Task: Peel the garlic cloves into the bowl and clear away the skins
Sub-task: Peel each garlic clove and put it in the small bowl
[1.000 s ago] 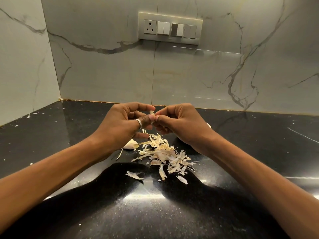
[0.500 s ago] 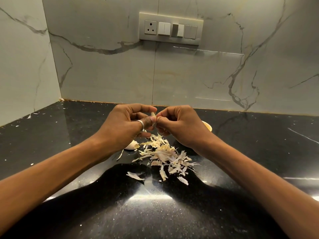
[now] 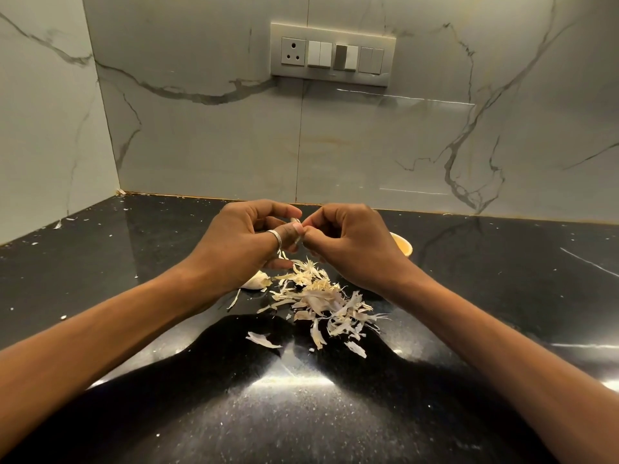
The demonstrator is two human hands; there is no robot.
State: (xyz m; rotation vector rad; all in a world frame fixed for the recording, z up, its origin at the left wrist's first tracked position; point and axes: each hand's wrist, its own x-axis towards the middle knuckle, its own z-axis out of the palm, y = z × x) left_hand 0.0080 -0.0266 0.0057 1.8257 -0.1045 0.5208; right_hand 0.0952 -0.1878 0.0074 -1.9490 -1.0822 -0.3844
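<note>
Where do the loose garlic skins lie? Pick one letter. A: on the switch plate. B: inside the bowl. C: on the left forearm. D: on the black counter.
D: the garlic skins lie heaped on the black counter, nearer the camera than the bowl.

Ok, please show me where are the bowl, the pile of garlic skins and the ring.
bowl (image 3: pixel 403 246): head view, on its visible yellow wall.
pile of garlic skins (image 3: pixel 318 297): head view, on the middle of the heap.
ring (image 3: pixel 274 236): head view, on the silver band's top.
</note>
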